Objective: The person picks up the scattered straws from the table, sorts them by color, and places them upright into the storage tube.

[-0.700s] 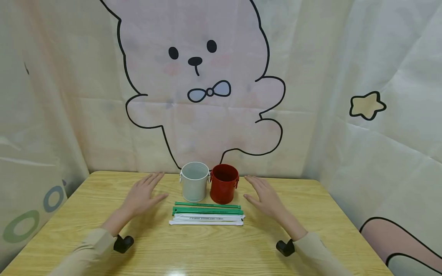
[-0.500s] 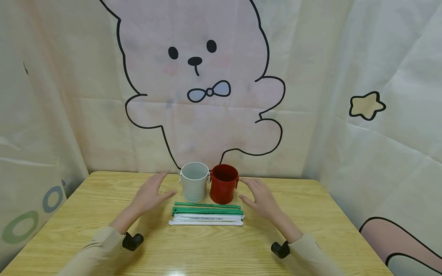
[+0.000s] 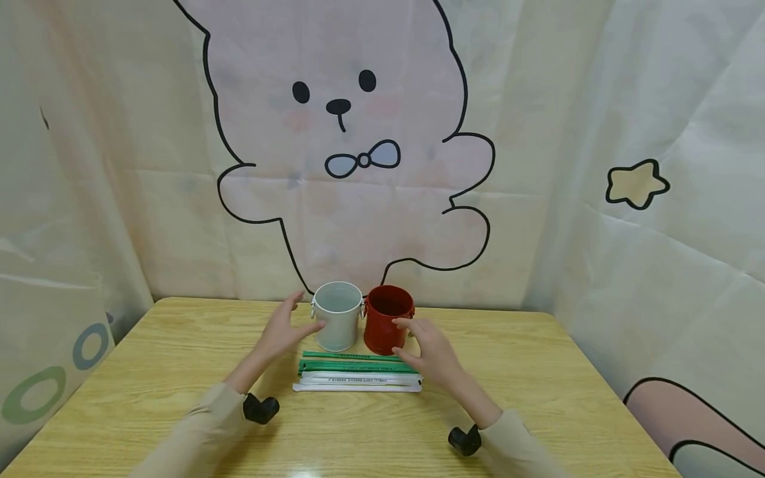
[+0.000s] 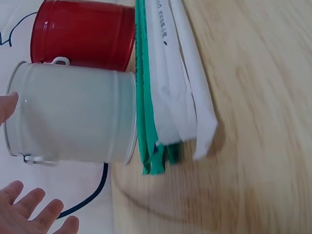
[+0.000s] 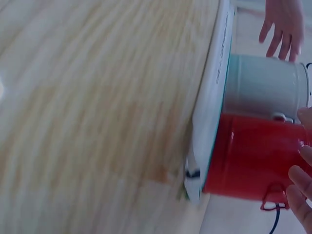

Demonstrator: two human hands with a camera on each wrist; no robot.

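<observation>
A small white metal bucket (image 3: 336, 326) and a red one, the red bucket (image 3: 381, 330), stand side by side near the table's back edge. My left hand (image 3: 278, 338) is at the white bucket's left, thumb overlapping its front, the other fingers spread beside it. In the left wrist view a gap shows between those fingers (image 4: 48, 214) and the bucket wall. My right hand (image 3: 435, 353) overlaps the red bucket's right side, thumb and fingers apart, holding nothing. In front of the buckets lie green paper-wrapped straws (image 3: 352, 366) and white paper-wrapped straws (image 3: 358, 381).
The wooden table (image 3: 358, 431) reaches back to a curtain (image 3: 191, 245) printed with a cartoon bear. Black wrist cameras, such as the left camera mount (image 3: 261, 409), sit below each hand. Small side handles, like the red bucket's handle (image 5: 276, 195), stick out from the buckets.
Both hands have moved inward toward the buckets: the left to the right, the right to the left over the red bucket's edge. Buckets and straws have stayed put.
</observation>
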